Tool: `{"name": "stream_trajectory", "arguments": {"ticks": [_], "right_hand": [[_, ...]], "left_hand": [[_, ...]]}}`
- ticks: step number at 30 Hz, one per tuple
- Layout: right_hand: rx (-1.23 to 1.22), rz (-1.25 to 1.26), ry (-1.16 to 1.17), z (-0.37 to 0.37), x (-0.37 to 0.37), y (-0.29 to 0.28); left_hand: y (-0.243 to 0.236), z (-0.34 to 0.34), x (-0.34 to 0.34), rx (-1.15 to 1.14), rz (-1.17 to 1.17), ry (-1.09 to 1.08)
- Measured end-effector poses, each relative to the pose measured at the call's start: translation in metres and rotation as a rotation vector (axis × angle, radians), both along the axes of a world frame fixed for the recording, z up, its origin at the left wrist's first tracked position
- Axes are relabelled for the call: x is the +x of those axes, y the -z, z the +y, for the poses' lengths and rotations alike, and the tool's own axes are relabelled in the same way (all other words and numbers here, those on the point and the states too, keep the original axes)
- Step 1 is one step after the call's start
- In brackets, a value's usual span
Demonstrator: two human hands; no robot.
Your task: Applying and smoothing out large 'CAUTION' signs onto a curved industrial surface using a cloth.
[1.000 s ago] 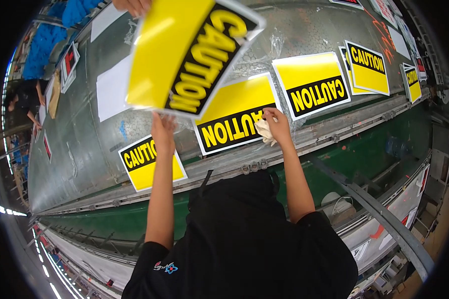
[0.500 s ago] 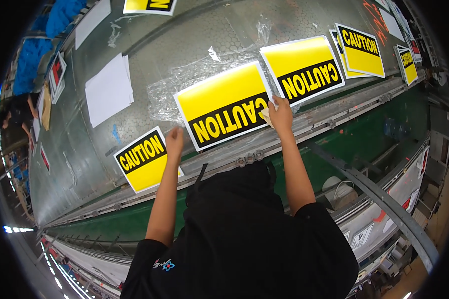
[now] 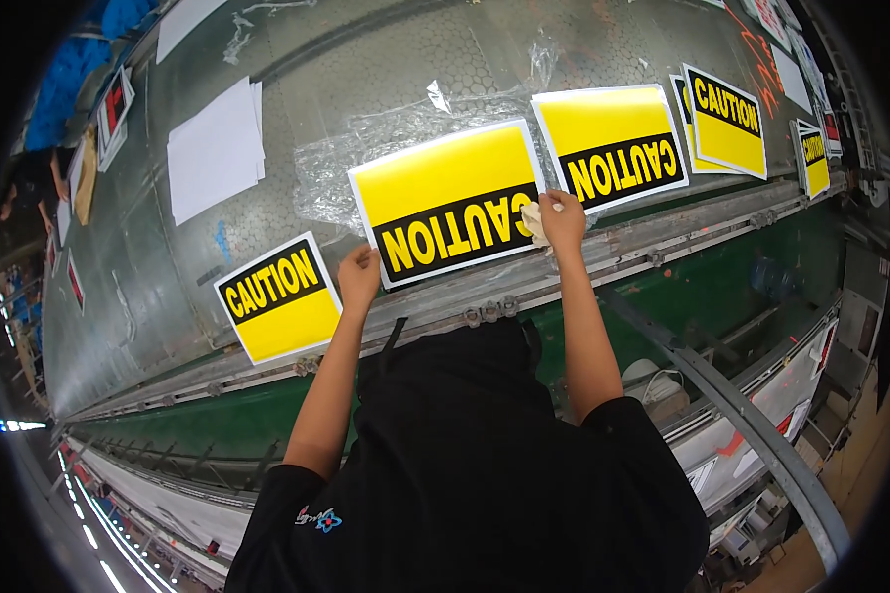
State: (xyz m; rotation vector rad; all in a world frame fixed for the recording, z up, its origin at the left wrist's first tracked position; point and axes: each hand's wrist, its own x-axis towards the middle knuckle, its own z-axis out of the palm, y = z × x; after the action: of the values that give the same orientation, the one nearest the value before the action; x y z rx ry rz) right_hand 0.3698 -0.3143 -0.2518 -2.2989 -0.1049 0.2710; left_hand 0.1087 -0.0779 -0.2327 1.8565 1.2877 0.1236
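Observation:
My left hand [image 3: 363, 265] pinches the left edge of a yellow sign [image 3: 443, 178] with a black lettered band along its near side. My right hand [image 3: 562, 212] is closed on a crumpled cream cloth [image 3: 533, 227] at that sign's right edge. Just right of it lies a similar sign [image 3: 603, 124]. To the left, another sign [image 3: 297, 321] has its black band on the far side. Crumpled clear plastic film [image 3: 321, 168] shows behind the middle sign.
A metal table [image 3: 129, 326] bears white sheets [image 3: 208, 153], more signs [image 3: 732, 148] and red-marked placards [image 3: 114, 109]. Its railed front edge borders a green surface [image 3: 583, 321]. A metal bar [image 3: 742, 415] crosses at lower right. A co-worker [image 3: 35, 198] is at the far left.
The raised sign, with fingers at its top edge, has gone from view. My left hand has come down to the middle sign's left edge. My right hand stays at its right side.

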Motion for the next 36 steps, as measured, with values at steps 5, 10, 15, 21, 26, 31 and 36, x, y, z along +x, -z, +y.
{"name": "stream_trajectory", "arguments": {"ticks": [5, 10, 15, 21, 26, 31, 36], "right_hand": [[0.067, 0.015, 0.003, -0.003, 0.003, 0.008], [0.065, 0.0, 0.008, 0.0, 0.002, 0.003], [0.119, 0.036, 0.013, -0.007, 0.001, 0.015], [0.114, 0.066, 0.035, -0.009, 0.006, 0.019], [0.139, 0.122, 0.058, -0.006, 0.009, 0.02], [0.151, 0.13, 0.077, -0.006, 0.007, 0.021], [0.198, 0.147, 0.088, -0.009, 0.007, 0.025]], "left_hand": [[0.0, 0.003, 0.0, 0.001, 0.018, 0.002], [-0.002, 0.003, 0.0, -0.008, 0.05, 0.007], [-0.006, -0.002, 0.001, 0.002, 0.04, 0.01], [-0.001, -0.002, 0.0, 0.01, 0.037, -0.016], [-0.005, -0.003, 0.004, -0.017, 0.031, -0.032], [0.001, 0.001, -0.001, -0.025, 0.031, -0.035], [0.008, 0.004, -0.01, -0.057, 0.047, -0.055]]}}
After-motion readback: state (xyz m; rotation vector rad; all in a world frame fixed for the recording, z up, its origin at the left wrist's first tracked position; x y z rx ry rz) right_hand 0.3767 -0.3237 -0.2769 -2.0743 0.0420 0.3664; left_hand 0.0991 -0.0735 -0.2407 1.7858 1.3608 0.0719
